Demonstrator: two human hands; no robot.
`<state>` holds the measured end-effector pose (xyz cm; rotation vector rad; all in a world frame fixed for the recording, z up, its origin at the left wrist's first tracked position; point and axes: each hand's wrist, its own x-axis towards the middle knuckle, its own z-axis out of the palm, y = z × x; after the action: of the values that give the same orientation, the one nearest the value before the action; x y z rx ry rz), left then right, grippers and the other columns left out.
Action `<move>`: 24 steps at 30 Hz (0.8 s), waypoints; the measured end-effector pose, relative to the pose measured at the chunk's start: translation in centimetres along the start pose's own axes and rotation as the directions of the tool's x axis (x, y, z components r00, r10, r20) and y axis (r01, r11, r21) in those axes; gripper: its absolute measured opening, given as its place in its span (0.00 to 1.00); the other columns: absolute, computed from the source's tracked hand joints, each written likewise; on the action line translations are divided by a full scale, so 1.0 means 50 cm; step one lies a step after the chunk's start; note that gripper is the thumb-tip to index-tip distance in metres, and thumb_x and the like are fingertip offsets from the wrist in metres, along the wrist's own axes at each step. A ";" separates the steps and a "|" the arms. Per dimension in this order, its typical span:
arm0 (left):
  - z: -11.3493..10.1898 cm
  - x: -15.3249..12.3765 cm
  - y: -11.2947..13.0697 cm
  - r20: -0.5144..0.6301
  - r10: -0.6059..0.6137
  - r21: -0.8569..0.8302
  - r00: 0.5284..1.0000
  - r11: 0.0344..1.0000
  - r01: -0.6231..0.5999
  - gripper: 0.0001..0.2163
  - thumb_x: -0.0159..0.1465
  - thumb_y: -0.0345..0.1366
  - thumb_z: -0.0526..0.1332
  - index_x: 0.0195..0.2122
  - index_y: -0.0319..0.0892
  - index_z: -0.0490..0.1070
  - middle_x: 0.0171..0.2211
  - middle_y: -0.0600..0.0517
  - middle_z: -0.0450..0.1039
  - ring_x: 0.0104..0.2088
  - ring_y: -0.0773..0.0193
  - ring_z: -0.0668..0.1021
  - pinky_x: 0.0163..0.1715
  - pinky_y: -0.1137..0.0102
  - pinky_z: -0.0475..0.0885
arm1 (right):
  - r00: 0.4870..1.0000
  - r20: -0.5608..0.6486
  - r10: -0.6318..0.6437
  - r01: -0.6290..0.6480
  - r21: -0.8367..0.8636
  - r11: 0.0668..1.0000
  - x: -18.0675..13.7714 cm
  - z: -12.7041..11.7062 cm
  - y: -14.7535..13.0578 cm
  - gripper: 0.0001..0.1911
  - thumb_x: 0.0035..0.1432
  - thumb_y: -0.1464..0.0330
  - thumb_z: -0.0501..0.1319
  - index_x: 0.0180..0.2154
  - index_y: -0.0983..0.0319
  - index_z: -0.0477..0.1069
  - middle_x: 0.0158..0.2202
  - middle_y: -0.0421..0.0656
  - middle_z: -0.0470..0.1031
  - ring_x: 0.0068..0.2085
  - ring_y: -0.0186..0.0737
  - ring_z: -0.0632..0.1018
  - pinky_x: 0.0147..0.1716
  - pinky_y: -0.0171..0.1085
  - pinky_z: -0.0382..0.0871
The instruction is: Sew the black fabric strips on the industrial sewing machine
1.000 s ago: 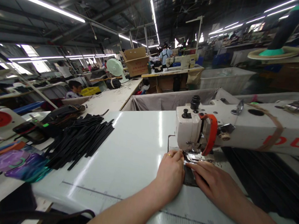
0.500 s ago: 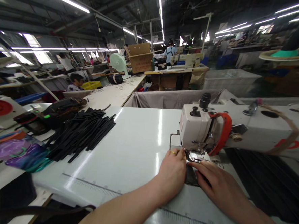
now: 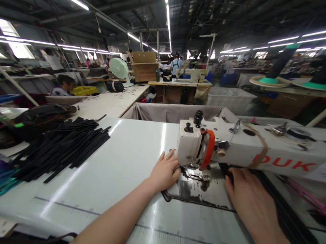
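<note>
A white sewing machine [image 3: 249, 149] with red lettering and an orange guard stands on the white table [image 3: 127, 171]. My left hand [image 3: 165, 172] lies flat on the table just left of the presser foot [image 3: 194, 174], fingers stretched toward the machine head. My right hand [image 3: 245, 195] reaches under the machine arm to the right of the shiny needle plate [image 3: 200, 190], fingertips on a stack of black strips [image 3: 282, 206] there; the fingers are partly hidden. No piece shows under the foot.
A heap of black strips [image 3: 62, 147] and a dark bag [image 3: 42, 112] lie at the table's left. A cloth-lined bin [image 3: 174, 111] sits behind the table. Other people work at benches further back, with a fan [image 3: 119, 69] and a cardboard box [image 3: 144, 65].
Both hands left the dark piece under the foot. The right hand moved right to the strips under the machine arm; the left hand shifted left and flattened. The view moved rightward.
</note>
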<state>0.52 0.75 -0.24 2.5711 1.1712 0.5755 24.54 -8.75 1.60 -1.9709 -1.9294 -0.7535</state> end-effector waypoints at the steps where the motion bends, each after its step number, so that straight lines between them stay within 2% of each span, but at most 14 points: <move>1: -0.001 -0.001 0.004 0.007 0.001 0.017 1.000 1.000 -0.001 0.10 0.66 0.29 0.54 0.44 0.46 0.72 0.49 0.52 0.73 0.57 0.56 0.69 0.64 0.47 0.52 | 0.999 0.047 0.009 -0.007 -0.044 0.999 -0.002 0.003 0.018 0.06 0.61 0.69 0.53 0.33 0.62 0.67 0.28 0.48 0.72 0.29 0.48 0.76 0.25 0.42 0.69; 4: -0.008 -0.003 0.015 -0.017 -0.030 0.077 0.999 0.997 0.031 0.09 0.67 0.31 0.54 0.44 0.45 0.72 0.49 0.51 0.74 0.56 0.57 0.70 0.64 0.49 0.55 | 0.986 0.164 0.043 -0.038 -0.031 0.999 -0.008 0.012 0.047 0.07 0.61 0.70 0.52 0.30 0.61 0.65 0.25 0.46 0.71 0.26 0.47 0.76 0.22 0.40 0.67; 6: -0.019 -0.005 0.011 -0.056 -0.095 0.130 0.994 0.986 0.102 0.08 0.68 0.34 0.54 0.42 0.44 0.72 0.48 0.50 0.74 0.54 0.57 0.71 0.63 0.51 0.57 | 0.984 0.146 0.098 -0.106 0.044 0.993 -0.006 0.012 0.047 0.07 0.62 0.69 0.52 0.35 0.62 0.67 0.29 0.47 0.74 0.28 0.47 0.78 0.23 0.41 0.68; 8: -0.038 -0.011 -0.003 -0.103 -0.213 0.199 0.972 0.953 0.230 0.09 0.68 0.35 0.54 0.39 0.41 0.73 0.44 0.47 0.76 0.50 0.56 0.74 0.61 0.52 0.59 | 0.980 0.113 0.161 -0.185 0.250 0.951 -0.001 0.008 0.036 0.10 0.61 0.65 0.54 0.40 0.62 0.69 0.29 0.45 0.75 0.27 0.45 0.78 0.23 0.39 0.69; 9: -0.049 -0.015 -0.011 -0.131 -0.280 0.238 0.951 0.922 0.304 0.10 0.68 0.34 0.53 0.37 0.40 0.74 0.42 0.46 0.76 0.48 0.55 0.75 0.60 0.52 0.59 | 0.976 0.140 0.164 -0.208 0.406 0.890 0.001 0.004 0.026 0.12 0.60 0.63 0.55 0.41 0.61 0.70 0.27 0.43 0.75 0.25 0.44 0.77 0.21 0.38 0.69; 11: -0.070 -0.026 -0.024 -0.207 -0.375 0.302 0.904 0.854 0.424 0.11 0.67 0.31 0.54 0.33 0.37 0.75 0.39 0.43 0.76 0.50 0.51 0.73 0.59 0.50 0.59 | 0.960 0.276 0.036 -0.228 0.704 0.673 0.001 -0.004 -0.001 0.13 0.57 0.60 0.56 0.39 0.60 0.72 0.24 0.41 0.73 0.23 0.40 0.76 0.20 0.35 0.69; 13: -0.083 -0.036 -0.025 -0.266 -0.376 0.287 0.888 0.848 0.445 0.11 0.67 0.31 0.55 0.32 0.36 0.75 0.42 0.42 0.75 0.53 0.47 0.70 0.57 0.51 0.61 | 0.897 0.391 -0.205 -0.270 0.854 0.445 -0.005 -0.014 -0.034 0.12 0.58 0.60 0.56 0.36 0.60 0.74 0.26 0.41 0.76 0.26 0.38 0.77 0.24 0.32 0.72; 15: -0.082 -0.042 -0.012 -0.214 -0.344 0.122 0.914 0.919 0.374 0.10 0.67 0.33 0.56 0.35 0.38 0.76 0.42 0.45 0.75 0.49 0.52 0.73 0.51 0.58 0.68 | 0.827 0.446 -0.342 -0.323 0.875 0.360 -0.016 -0.020 -0.068 0.13 0.60 0.60 0.56 0.38 0.59 0.76 0.31 0.42 0.78 0.30 0.39 0.79 0.27 0.32 0.73; 17: -0.068 -0.044 0.006 -0.045 -0.293 -0.134 0.955 0.949 0.285 0.06 0.66 0.35 0.60 0.38 0.40 0.75 0.37 0.50 0.76 0.37 0.60 0.76 0.40 0.67 0.71 | 0.798 0.456 -0.395 -0.326 0.877 0.354 -0.027 -0.022 -0.093 0.16 0.64 0.61 0.52 0.43 0.59 0.76 0.28 0.41 0.77 0.27 0.37 0.78 0.26 0.32 0.73; 19: -0.049 -0.044 0.023 0.064 -0.213 -0.275 0.975 0.935 0.223 0.05 0.61 0.33 0.66 0.38 0.42 0.75 0.34 0.53 0.75 0.34 0.63 0.76 0.36 0.71 0.71 | 0.809 0.404 -0.427 -0.245 0.892 0.380 -0.032 -0.019 -0.107 0.18 0.66 0.65 0.48 0.48 0.58 0.74 0.26 0.39 0.76 0.25 0.35 0.76 0.26 0.32 0.73; 22: -0.028 -0.045 0.033 0.032 -0.121 -0.246 0.992 0.961 0.125 0.06 0.58 0.29 0.68 0.36 0.42 0.76 0.38 0.51 0.74 0.42 0.60 0.75 0.43 0.70 0.70 | 0.863 0.202 -0.463 0.027 0.897 0.442 -0.029 -0.015 -0.112 0.18 0.65 0.70 0.50 0.51 0.57 0.73 0.36 0.42 0.78 0.36 0.36 0.79 0.38 0.34 0.76; 24: -0.024 -0.047 0.032 0.008 -0.104 -0.202 0.995 0.974 0.104 0.05 0.60 0.30 0.67 0.37 0.42 0.76 0.40 0.50 0.74 0.44 0.59 0.74 0.46 0.68 0.69 | 0.867 0.056 -0.494 0.226 0.841 0.492 -0.024 -0.012 -0.113 0.16 0.62 0.72 0.54 0.49 0.57 0.73 0.42 0.45 0.77 0.43 0.38 0.79 0.43 0.36 0.75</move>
<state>-0.36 -1.98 0.85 2.3251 1.1745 0.6392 18.90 -9.72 0.54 -1.1094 -2.2888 0.4126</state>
